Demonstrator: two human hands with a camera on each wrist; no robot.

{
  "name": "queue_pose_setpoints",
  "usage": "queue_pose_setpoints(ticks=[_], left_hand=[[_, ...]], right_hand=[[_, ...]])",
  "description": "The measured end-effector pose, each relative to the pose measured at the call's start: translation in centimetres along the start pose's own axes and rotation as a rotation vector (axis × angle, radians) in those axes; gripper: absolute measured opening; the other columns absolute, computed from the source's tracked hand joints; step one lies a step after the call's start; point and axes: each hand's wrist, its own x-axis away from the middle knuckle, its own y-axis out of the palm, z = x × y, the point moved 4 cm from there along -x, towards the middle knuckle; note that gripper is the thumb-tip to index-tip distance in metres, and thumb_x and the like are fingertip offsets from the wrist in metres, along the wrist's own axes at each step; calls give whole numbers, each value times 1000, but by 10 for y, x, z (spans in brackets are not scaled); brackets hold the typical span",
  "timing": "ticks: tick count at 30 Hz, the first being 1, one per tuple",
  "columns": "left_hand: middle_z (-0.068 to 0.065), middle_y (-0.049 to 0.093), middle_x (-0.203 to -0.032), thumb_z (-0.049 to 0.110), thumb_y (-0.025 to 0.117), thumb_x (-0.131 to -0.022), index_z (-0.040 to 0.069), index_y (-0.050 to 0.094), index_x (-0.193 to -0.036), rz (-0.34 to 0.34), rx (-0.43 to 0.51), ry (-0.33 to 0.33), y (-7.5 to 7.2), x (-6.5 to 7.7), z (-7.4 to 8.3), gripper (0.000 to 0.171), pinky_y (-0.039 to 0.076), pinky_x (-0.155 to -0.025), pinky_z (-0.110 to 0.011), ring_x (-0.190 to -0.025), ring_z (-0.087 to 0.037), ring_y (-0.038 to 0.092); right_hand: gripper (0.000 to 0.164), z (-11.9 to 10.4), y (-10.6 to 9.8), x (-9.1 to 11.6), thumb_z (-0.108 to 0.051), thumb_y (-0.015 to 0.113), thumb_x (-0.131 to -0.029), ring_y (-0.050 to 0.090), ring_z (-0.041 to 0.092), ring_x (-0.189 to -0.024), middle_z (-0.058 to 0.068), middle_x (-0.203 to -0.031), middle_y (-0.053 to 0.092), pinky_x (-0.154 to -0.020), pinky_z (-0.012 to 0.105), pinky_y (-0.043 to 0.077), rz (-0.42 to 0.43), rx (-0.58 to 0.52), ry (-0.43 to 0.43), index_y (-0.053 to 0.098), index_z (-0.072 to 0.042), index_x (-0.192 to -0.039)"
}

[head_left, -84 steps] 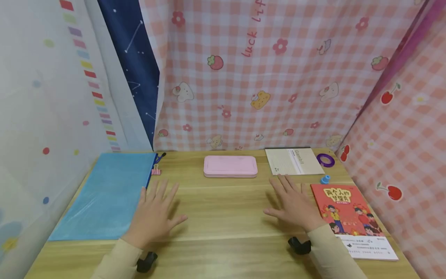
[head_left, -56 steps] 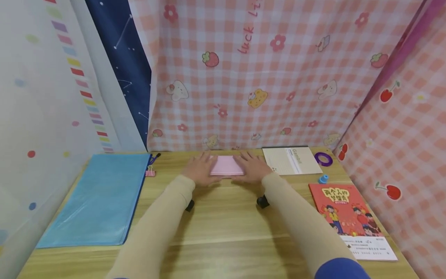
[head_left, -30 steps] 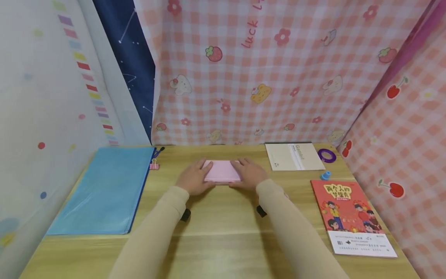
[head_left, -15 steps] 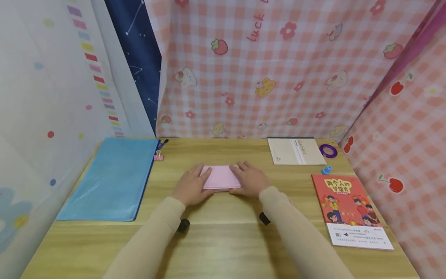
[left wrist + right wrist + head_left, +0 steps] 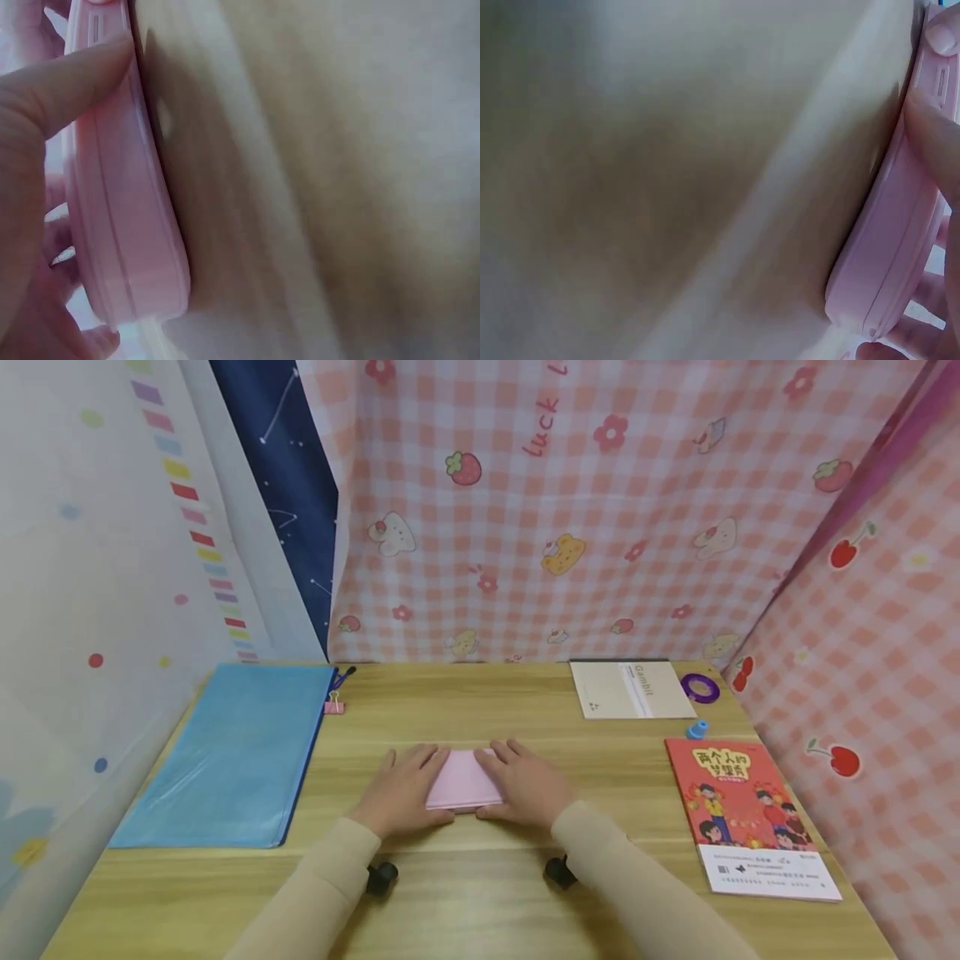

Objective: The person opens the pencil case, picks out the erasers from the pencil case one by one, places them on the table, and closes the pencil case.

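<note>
A pink pencil case with rounded corners lies on the wooden table in front of me, its lid closed. My left hand grips its left end, the thumb on the front side and the fingers over the top and far side. At the right end my right hand holds it the same way. In the left wrist view the left thumb presses the side of the pencil case near a small slot. The right wrist view shows the right thumb on the front side of the case. Both ends are partly hidden under the hands.
A blue folder lies at left, beside a pink binder clip and a dark blue cord. At right are a beige notebook, purple tape roll, small blue object and red book. Curtains enclose the table.
Both hands, at first spread apart above the table, have come together onto the pencil case's ends. The case has moved from the back of the table toward me.
</note>
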Motion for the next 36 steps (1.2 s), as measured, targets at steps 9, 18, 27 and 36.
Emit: queue_pose_setpoints(ticks=[9,18,27,36], left_hand=[[-10,41,-148,57,76,-72,6,37,-148,31,3,47,0,21,2,99,22,-110,-62,-136,-26,37],[-12,45,-145,56,77,-71,5,40,-146,86,-23,45,1,28,3,98,21,-109,-65,-133,-28,41],[-12,44,-145,56,76,-72,5,39,-146,57,-30,25,3,28,6,96,20,-111,-60,-133,-28,40],[-11,44,-145,55,76,-72,6,39,-146,53,-23,17,6,29,6,96,18,-114,-56,-134,-27,39]], right_hand=[[91,-26,-1,3,-73,56,-80,43,35,-130,12,-145,43,-99,47,45,49,56,-74,36,-17,-149],[89,-35,-5,5,-72,51,-84,42,36,-131,15,-145,42,-102,46,43,62,86,-117,35,-14,-149],[88,-33,1,7,-72,45,-87,42,36,-131,16,-146,40,-105,45,41,50,103,-123,30,-15,-152],[86,-35,1,8,-72,41,-88,42,34,-130,14,-146,40,-105,44,40,29,110,-124,30,-15,-152]])
